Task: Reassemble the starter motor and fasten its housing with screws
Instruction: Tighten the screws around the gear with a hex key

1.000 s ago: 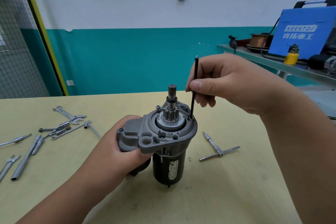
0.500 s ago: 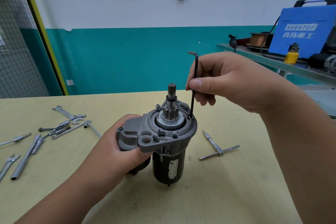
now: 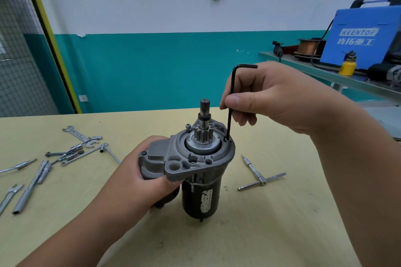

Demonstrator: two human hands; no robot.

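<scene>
the starter motor (image 3: 195, 171) stands upright on the yellow table (image 3: 271, 234), pinion up. the left hand (image 3: 141, 178) grasps its solenoid side. the right hand (image 3: 267, 97) pinches a black hex key (image 3: 230, 110), its tip in a screw (image 3: 227, 139) on the housing rim.

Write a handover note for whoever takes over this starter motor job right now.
Left hand grips the side of the starter motor, holding it upright on the table.
Right hand pinches the hex key, its tip in a screw at the right rim of the housing.
Done: housing sits on the motor.
Left: tighten this screw; the rear screw stands proud and likely needs driving too. How tight either is, cannot tell.
</scene>
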